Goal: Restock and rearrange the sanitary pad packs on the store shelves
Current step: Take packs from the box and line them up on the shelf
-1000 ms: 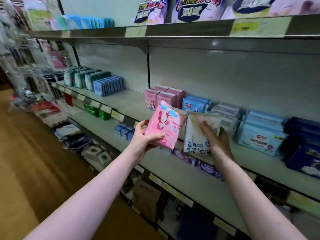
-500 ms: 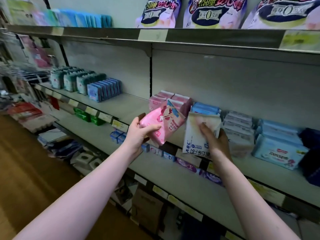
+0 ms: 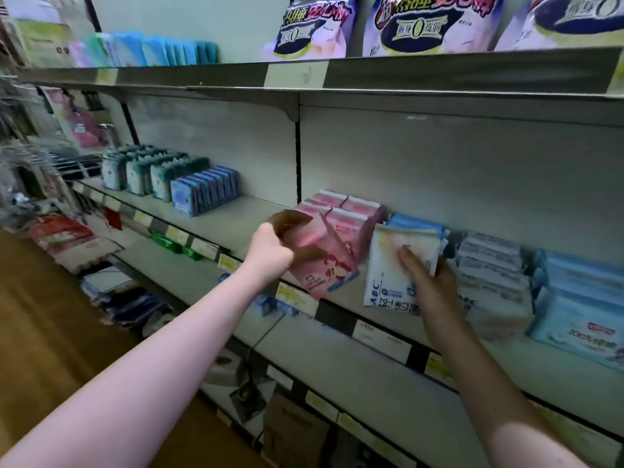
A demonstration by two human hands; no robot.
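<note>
Biggest worry from here: the pink pack (image 3: 324, 265) is tilted hard and sits half off the lip of the middle shelf (image 3: 236, 228). If I shove it in crooked it could clip the pink row (image 3: 351, 211) at its 1 o'clock and topple those, or just slip and drop. Same deal with the white pack (image 3: 395, 268) at its 3 o'clock, whose bottom hangs past the edge. My left hand (image 3: 270, 248) is stretched forward, wrist bent, fingers wrapped tight round the pink pack's top end. My right hand (image 3: 429, 282) comes up from 5 o'clock with fingers across the white pack's face and thumb hidden behind it. It looks like a pinch, right in front of the blue packs (image 3: 418, 224).
</note>
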